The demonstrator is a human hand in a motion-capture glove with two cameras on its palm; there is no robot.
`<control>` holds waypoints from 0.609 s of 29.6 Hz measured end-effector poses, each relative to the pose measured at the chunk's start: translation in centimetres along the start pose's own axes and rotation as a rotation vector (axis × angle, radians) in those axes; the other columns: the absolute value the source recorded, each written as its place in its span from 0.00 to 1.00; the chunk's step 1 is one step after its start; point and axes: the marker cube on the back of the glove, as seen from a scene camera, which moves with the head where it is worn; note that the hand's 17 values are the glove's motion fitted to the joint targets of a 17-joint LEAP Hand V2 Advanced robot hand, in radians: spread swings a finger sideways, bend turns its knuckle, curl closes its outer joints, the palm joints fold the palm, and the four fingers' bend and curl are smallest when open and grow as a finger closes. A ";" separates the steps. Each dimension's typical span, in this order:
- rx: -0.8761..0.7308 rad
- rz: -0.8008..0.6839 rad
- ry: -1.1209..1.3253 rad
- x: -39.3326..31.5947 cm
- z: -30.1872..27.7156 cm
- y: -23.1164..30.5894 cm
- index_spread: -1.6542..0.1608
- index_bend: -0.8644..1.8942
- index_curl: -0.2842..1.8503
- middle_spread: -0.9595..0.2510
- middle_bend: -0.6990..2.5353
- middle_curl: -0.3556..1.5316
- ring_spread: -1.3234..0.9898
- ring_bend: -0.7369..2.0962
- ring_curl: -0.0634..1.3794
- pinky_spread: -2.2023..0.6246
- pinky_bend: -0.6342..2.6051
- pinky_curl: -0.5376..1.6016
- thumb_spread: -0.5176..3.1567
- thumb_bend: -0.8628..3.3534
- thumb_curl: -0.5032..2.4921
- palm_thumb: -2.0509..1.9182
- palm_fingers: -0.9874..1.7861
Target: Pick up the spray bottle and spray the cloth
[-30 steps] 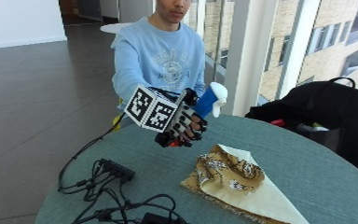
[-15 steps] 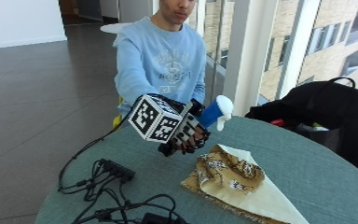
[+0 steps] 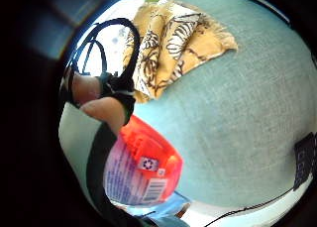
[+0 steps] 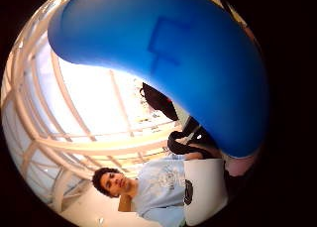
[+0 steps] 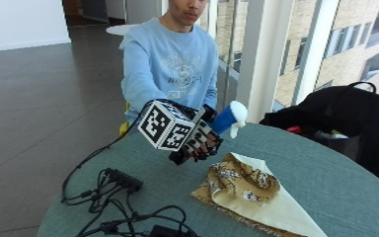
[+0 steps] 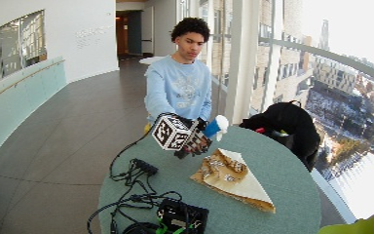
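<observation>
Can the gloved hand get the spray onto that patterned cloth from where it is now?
Probably yes. The gloved right hand holds the spray bottle up above the table, beside the cloth. Nothing stands between them, though the white nozzle seems to point past the cloth, so it may need tilting down.

Most of the bottle (image 5: 225, 118) is hidden behind the right hand (image 5: 196, 140) in the outside view; only its blue neck and white nozzle show. In the thumb-side palm view the blue part (image 4: 163, 53) fills much of the picture and its ends are cut off. In the little-finger-side view the label's (image 3: 131, 180) print is too blurred to read, and the fingers (image 3: 106, 113) cover part of the bottle. The cloth's (image 5: 252, 192) far tip runs past the picture's edge. The bench's (image 5: 347, 187) near rim is also cut off.
</observation>
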 end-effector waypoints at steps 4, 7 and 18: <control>-0.011 0.003 0.004 0.0 0.2 0.1 0.79 0.35 0.27 0.73 0.31 0.44 0.55 0.46 0.32 0.85 0.26 0.42 0.33 0.20 0.39 0.74 0.75; -0.011 0.010 0.001 0.2 0.2 0.0 0.79 0.35 0.27 0.73 0.31 0.44 0.55 0.46 0.32 0.85 0.26 0.42 0.33 0.20 0.39 0.74 0.75; -0.029 0.014 0.002 0.1 0.3 -0.1 0.79 0.35 0.27 0.73 0.31 0.44 0.55 0.46 0.32 0.84 0.26 0.42 0.33 0.20 0.39 0.74 0.76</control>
